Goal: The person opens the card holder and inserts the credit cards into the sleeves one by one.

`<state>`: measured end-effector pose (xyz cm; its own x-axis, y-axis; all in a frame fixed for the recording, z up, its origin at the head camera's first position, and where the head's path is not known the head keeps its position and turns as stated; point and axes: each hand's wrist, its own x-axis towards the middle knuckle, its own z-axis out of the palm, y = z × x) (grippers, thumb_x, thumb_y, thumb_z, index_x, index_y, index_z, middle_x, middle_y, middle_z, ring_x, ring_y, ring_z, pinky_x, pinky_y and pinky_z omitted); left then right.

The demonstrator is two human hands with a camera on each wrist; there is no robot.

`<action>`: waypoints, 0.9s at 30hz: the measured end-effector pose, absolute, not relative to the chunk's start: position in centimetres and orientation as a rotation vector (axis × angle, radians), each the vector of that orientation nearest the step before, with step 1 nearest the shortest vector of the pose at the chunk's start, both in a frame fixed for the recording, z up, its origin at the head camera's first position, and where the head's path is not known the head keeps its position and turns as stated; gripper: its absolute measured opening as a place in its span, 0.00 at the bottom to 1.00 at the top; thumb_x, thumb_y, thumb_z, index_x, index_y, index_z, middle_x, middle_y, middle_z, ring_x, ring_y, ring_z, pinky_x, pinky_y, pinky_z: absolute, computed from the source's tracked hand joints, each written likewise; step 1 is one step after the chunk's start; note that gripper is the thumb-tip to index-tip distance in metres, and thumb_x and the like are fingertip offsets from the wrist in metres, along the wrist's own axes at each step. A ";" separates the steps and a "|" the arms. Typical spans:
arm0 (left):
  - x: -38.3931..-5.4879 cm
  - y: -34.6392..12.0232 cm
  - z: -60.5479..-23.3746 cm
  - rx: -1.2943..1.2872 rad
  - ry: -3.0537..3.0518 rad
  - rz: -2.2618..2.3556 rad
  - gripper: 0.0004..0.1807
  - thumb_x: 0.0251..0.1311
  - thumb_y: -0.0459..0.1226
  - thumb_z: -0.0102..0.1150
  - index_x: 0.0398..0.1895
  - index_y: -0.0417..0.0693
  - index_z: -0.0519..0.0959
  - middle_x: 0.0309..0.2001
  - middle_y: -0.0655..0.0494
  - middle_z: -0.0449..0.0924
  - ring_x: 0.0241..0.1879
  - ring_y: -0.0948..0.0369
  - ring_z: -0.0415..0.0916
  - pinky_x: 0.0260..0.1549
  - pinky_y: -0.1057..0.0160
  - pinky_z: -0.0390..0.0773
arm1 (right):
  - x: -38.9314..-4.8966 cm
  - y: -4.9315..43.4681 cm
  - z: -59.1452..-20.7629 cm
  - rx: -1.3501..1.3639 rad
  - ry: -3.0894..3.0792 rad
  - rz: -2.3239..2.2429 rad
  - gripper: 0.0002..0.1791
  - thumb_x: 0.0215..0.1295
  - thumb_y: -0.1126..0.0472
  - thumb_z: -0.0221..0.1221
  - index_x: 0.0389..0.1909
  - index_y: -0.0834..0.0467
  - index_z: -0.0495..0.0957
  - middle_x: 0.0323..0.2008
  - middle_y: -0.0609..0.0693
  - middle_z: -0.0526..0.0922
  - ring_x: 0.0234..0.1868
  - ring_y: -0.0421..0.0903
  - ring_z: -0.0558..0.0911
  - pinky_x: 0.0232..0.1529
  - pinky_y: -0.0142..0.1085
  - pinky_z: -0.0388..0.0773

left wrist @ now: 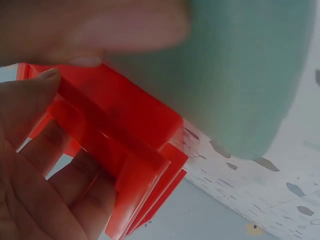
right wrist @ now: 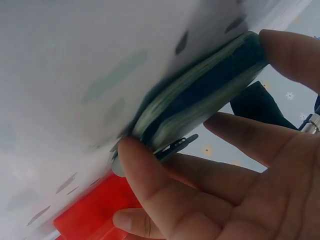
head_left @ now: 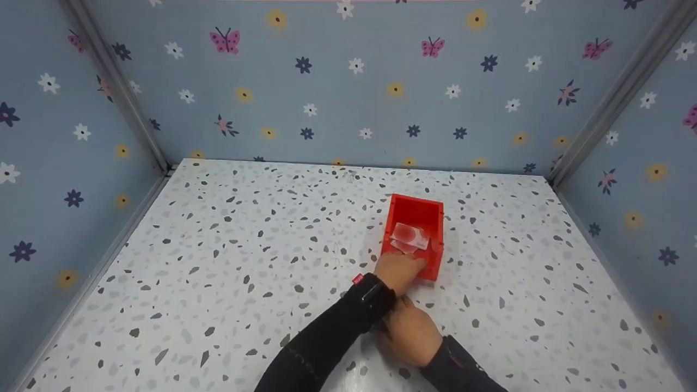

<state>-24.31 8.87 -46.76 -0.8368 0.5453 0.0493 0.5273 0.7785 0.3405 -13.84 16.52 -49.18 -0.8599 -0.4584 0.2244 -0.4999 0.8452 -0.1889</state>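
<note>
While left fingers [left wrist: 80,172] grip box [head_left: 415,209] (red), cards [head_left: 409,235] show.

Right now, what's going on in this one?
A person's left hand grips the near end of a red box on a speckled tabletop; flat pale pieces lie inside. The right hand, just below the left in the head view, holds a greenish object outside the box. I can't tell what that object is.

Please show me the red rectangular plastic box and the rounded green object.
Red rectangular plastic box [head_left: 418,211], head view: inner far wall.
Rounded green object [left wrist: 227,75], left wrist view: broad face, blurred.
</note>
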 end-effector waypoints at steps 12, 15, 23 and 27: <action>-23.0 7.3 -44.3 1.069 3.102 0.301 0.19 0.65 0.41 0.59 0.58 0.54 0.75 0.53 0.56 0.82 0.51 0.57 0.80 0.49 0.59 0.82 | -14.0 16.4 -49.3 0.790 -2.825 0.388 0.26 0.56 0.53 0.66 0.55 0.60 0.79 0.54 0.61 0.79 0.55 0.58 0.79 0.49 0.49 0.81; -22.4 6.2 -43.9 1.042 3.149 0.327 0.23 0.64 0.43 0.59 0.63 0.54 0.73 0.56 0.55 0.80 0.52 0.56 0.79 0.52 0.58 0.81 | -14.1 16.4 -49.3 0.780 -2.859 0.377 0.30 0.56 0.52 0.66 0.59 0.60 0.76 0.57 0.61 0.78 0.57 0.59 0.77 0.50 0.50 0.82; -21.0 2.3 -44.3 0.985 3.286 0.437 0.26 0.64 0.45 0.60 0.64 0.50 0.72 0.57 0.51 0.80 0.54 0.53 0.78 0.52 0.55 0.81 | -14.9 16.6 -48.4 0.710 -3.076 0.418 0.36 0.61 0.44 0.62 0.68 0.55 0.70 0.66 0.60 0.73 0.62 0.59 0.76 0.53 0.55 0.80; -20.2 0.4 -44.9 0.942 3.339 0.440 0.28 0.64 0.47 0.59 0.65 0.49 0.71 0.57 0.50 0.79 0.55 0.52 0.77 0.56 0.53 0.79 | -15.6 17.1 -47.6 0.641 -3.036 0.403 0.35 0.60 0.44 0.64 0.66 0.55 0.72 0.63 0.59 0.76 0.61 0.58 0.77 0.55 0.57 0.79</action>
